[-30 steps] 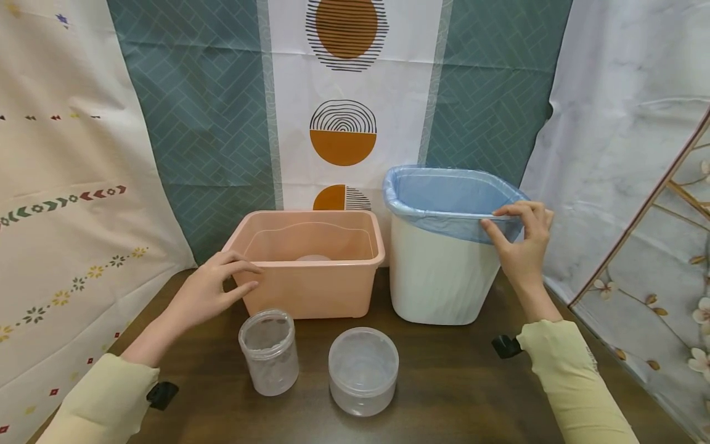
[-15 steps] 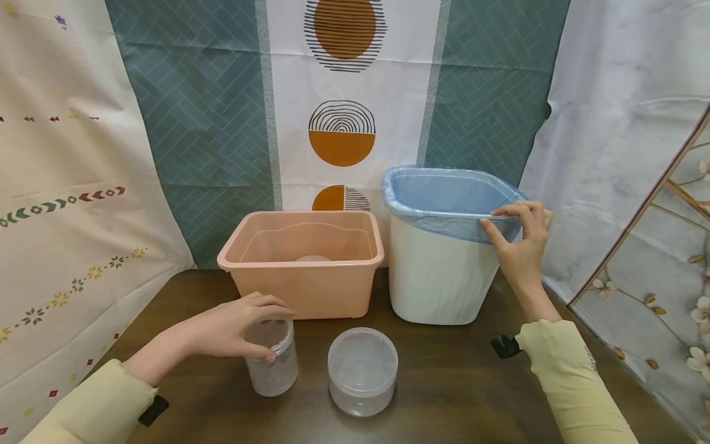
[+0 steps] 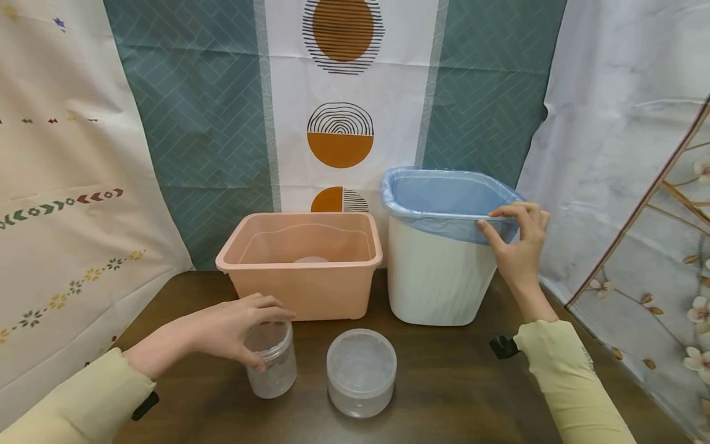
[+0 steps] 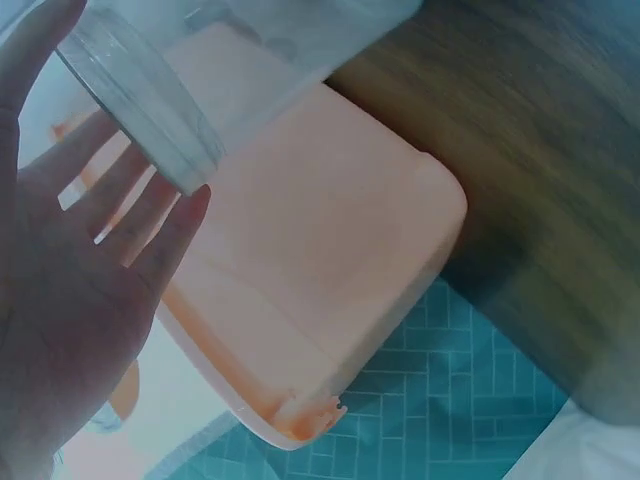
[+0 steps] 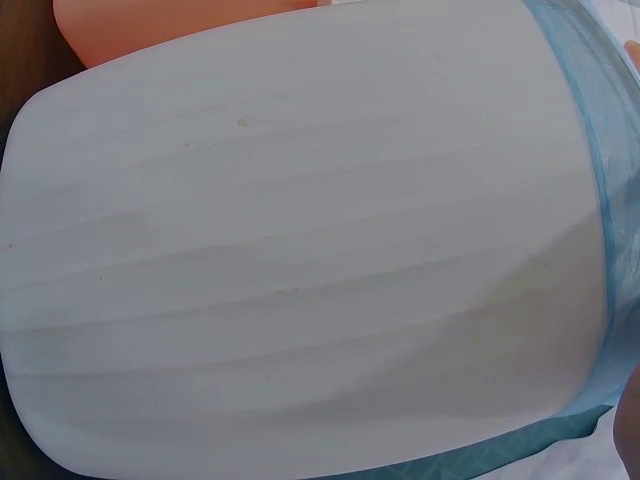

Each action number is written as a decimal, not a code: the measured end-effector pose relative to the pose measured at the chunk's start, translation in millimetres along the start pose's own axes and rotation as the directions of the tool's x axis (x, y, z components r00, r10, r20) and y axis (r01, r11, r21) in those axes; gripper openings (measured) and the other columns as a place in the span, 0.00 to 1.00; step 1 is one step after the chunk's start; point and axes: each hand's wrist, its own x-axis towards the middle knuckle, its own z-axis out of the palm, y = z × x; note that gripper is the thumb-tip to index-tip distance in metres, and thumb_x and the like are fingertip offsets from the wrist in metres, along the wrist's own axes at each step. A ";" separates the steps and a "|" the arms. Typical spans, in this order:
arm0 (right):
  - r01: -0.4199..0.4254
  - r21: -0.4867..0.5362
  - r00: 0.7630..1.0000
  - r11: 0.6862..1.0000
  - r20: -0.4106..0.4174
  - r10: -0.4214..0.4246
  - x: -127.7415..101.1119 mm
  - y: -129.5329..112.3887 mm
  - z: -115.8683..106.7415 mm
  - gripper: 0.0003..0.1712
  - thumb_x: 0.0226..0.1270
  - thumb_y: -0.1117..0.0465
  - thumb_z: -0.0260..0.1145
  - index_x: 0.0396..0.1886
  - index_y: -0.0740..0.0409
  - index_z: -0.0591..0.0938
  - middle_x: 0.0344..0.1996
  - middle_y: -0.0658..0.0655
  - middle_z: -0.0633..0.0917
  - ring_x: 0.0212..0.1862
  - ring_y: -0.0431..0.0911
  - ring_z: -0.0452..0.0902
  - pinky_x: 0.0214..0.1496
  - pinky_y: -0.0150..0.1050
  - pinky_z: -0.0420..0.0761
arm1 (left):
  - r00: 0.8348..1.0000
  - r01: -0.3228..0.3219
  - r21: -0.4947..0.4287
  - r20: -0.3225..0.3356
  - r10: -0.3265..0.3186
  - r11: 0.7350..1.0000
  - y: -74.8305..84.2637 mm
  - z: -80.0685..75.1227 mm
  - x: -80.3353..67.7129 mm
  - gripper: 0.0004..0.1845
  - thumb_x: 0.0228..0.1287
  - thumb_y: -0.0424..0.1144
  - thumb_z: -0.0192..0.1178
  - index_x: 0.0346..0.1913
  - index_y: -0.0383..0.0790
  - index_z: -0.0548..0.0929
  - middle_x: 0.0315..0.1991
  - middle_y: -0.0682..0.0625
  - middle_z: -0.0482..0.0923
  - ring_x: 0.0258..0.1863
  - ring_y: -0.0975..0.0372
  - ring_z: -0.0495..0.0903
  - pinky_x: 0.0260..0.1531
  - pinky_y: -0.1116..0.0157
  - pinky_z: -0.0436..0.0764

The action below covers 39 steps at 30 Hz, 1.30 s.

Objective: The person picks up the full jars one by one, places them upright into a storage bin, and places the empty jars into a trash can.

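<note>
A clear plastic jar (image 3: 273, 370) without a lid stands upright on the table. My left hand (image 3: 235, 330) spans its mouth from the left, thumb on the near side and fingers at the far rim; in the left wrist view the fingers (image 4: 170, 235) lie along the jar's rim (image 4: 150, 100). To the right sits a low, round clear plastic container (image 3: 362, 376). My right hand (image 3: 521, 240) pinches the rim of a white trash bin (image 3: 438, 277) over its blue liner bag (image 3: 444, 225). The right wrist view shows mostly the bin's side (image 5: 300, 230).
A peach plastic tub (image 3: 302, 293) stands behind the jar, with a pale round thing (image 3: 312, 259) partly visible inside. The bin stands to its right. Patterned cloths (image 3: 216, 123) hang behind and at both sides of the dark wooden table (image 3: 432, 382).
My left hand has come from the tub's left front corner down and right onto the jar, and its thumb has shifted slightly left. The right hand stays at the bin's rim.
</note>
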 end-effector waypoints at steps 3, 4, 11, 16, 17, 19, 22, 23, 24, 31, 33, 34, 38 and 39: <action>-0.003 -0.003 1.000 1.000 0.001 0.003 -0.7 -0.9 0.6 0.11 0.50 0.75 0.72 0.34 0.74 0.81 0.37 0.29 0.71 0.49 0.30 0.59 0.58 0.29 0.54 | 0.999 -0.025 0.011 0.040 0.024 1.000 -0.3 -4.9 -0.2 0.44 0.46 0.58 0.75 0.69 0.54 0.71 0.61 0.58 0.72 0.56 0.65 0.73 0.54 0.60 0.77; -0.004 -0.004 1.000 1.000 0.001 0.004 -0.9 -1.2 0.8 0.11 0.50 0.75 0.72 0.34 0.74 0.81 0.37 0.29 0.71 0.49 0.30 0.59 0.58 0.29 0.54 | 0.998 -0.032 0.012 0.056 0.031 0.999 -0.4 -6.5 0.3 0.44 0.46 0.58 0.75 0.69 0.54 0.71 0.61 0.58 0.72 0.56 0.64 0.73 0.55 0.59 0.77; -0.009 -0.017 1.000 1.000 0.000 0.009 -1.8 2.5 1.1 0.11 0.50 0.75 0.73 0.34 0.73 0.82 0.37 0.29 0.70 0.49 0.29 0.58 0.58 0.30 0.54 | 0.990 -0.062 0.011 0.131 0.060 0.998 -3.8 -12.6 7.9 0.45 0.44 0.57 0.76 0.68 0.52 0.72 0.58 0.56 0.73 0.55 0.63 0.71 0.55 0.60 0.76; 0.002 -0.023 1.000 1.000 -0.002 -0.002 -1.1 6.5 1.6 0.11 0.50 0.75 0.74 0.34 0.73 0.82 0.37 0.29 0.71 0.49 0.29 0.59 0.58 0.31 0.54 | 0.980 -0.074 -0.041 0.183 0.080 0.996 -5.9 -17.5 14.5 0.44 0.43 0.58 0.76 0.66 0.49 0.74 0.58 0.54 0.73 0.56 0.62 0.71 0.55 0.61 0.76; 0.005 -0.022 1.000 1.000 -0.001 -0.005 -0.8 6.8 1.7 0.11 0.50 0.75 0.74 0.34 0.73 0.82 0.37 0.30 0.71 0.49 0.30 0.59 0.58 0.31 0.54 | 0.976 -0.072 -0.051 0.202 0.081 0.996 -5.4 -20.2 16.3 0.44 0.43 0.58 0.76 0.66 0.48 0.74 0.58 0.54 0.74 0.56 0.61 0.72 0.55 0.61 0.76; 0.008 -0.020 1.000 1.000 0.000 -0.008 -0.3 7.9 1.6 0.11 0.50 0.75 0.74 0.34 0.73 0.82 0.37 0.30 0.71 0.49 0.30 0.59 0.59 0.31 0.54 | 0.966 -0.052 -0.071 0.249 0.068 0.996 -3.5 -27.3 20.6 0.44 0.43 0.57 0.76 0.66 0.48 0.74 0.59 0.54 0.74 0.57 0.60 0.72 0.56 0.61 0.76; 0.007 -0.019 1.000 1.000 -0.001 -0.007 0.2 9.8 1.0 0.11 0.49 0.75 0.74 0.33 0.73 0.82 0.37 0.29 0.71 0.49 0.30 0.59 0.58 0.31 0.54 | 0.948 -0.001 -0.091 0.316 0.030 0.996 2.4 -42.7 29.2 0.43 0.43 0.56 0.77 0.66 0.50 0.74 0.60 0.56 0.74 0.59 0.60 0.73 0.58 0.59 0.75; 0.006 -0.020 1.000 1.000 0.000 -0.006 0.2 10.4 0.8 0.11 0.49 0.75 0.74 0.33 0.73 0.82 0.37 0.29 0.71 0.49 0.30 0.59 0.58 0.31 0.54 | 0.945 0.006 -0.085 0.327 0.022 0.996 4.8 -48.4 32.3 0.43 0.43 0.56 0.77 0.66 0.52 0.74 0.60 0.56 0.74 0.59 0.60 0.73 0.58 0.59 0.74; 0.004 -0.021 1.000 1.000 0.001 -0.004 0.2 10.9 0.5 0.11 0.49 0.75 0.74 0.33 0.72 0.82 0.37 0.29 0.71 0.49 0.29 0.59 0.58 0.31 0.54 | 0.940 0.021 -0.084 0.340 0.009 0.996 7.5 -54.8 35.6 0.43 0.43 0.56 0.77 0.66 0.53 0.73 0.61 0.57 0.74 0.60 0.60 0.73 0.59 0.58 0.74; 0.002 0.003 1.000 1.000 0.004 -0.002 0.4 9.3 0.8 0.11 0.50 0.75 0.73 0.34 0.74 0.82 0.37 0.30 0.71 0.49 0.30 0.59 0.58 0.30 0.55 | 0.926 0.043 -0.107 0.377 0.000 0.993 20.9 -97.6 60.4 0.40 0.46 0.53 0.78 0.66 0.59 0.74 0.66 0.58 0.73 0.64 0.54 0.73 0.60 0.54 0.76; 0.002 0.010 1.000 1.000 0.001 -0.002 0.6 7.5 0.4 0.11 0.50 0.75 0.73 0.34 0.74 0.81 0.37 0.30 0.71 0.49 0.30 0.59 0.57 0.30 0.55 | 0.921 0.050 -0.106 0.389 -0.005 0.993 24.2 -109.3 68.1 0.40 0.47 0.53 0.77 0.66 0.61 0.74 0.67 0.58 0.72 0.64 0.51 0.73 0.60 0.53 0.77; 0.001 0.012 1.000 1.000 0.003 -0.001 0.7 6.5 0.3 0.11 0.50 0.75 0.73 0.34 0.74 0.81 0.37 0.30 0.71 0.49 0.30 0.59 0.58 0.30 0.55 | 0.918 0.054 -0.099 0.397 -0.011 0.994 26.1 -115.0 71.7 0.40 0.47 0.53 0.77 0.66 0.61 0.73 0.68 0.58 0.72 0.65 0.50 0.73 0.60 0.53 0.77; 0.007 0.011 1.000 1.000 0.006 -0.007 1.3 3.1 0.8 0.11 0.50 0.76 0.72 0.33 0.75 0.81 0.37 0.30 0.71 0.48 0.30 0.59 0.58 0.30 0.55 | 0.905 0.078 -0.062 0.424 -0.044 0.995 34.6 -137.7 84.8 0.40 0.48 0.54 0.76 0.66 0.61 0.72 0.68 0.56 0.70 0.65 0.52 0.71 0.61 0.52 0.75; 0.009 0.012 1.000 1.000 0.007 -0.009 1.5 2.4 1.1 0.11 0.50 0.76 0.72 0.34 0.75 0.81 0.37 0.30 0.71 0.48 0.30 0.59 0.58 0.30 0.55 | 0.902 0.080 -0.054 0.430 -0.050 0.995 36.6 -143.3 87.9 0.40 0.48 0.53 0.76 0.66 0.61 0.72 0.68 0.55 0.70 0.65 0.52 0.71 0.61 0.52 0.74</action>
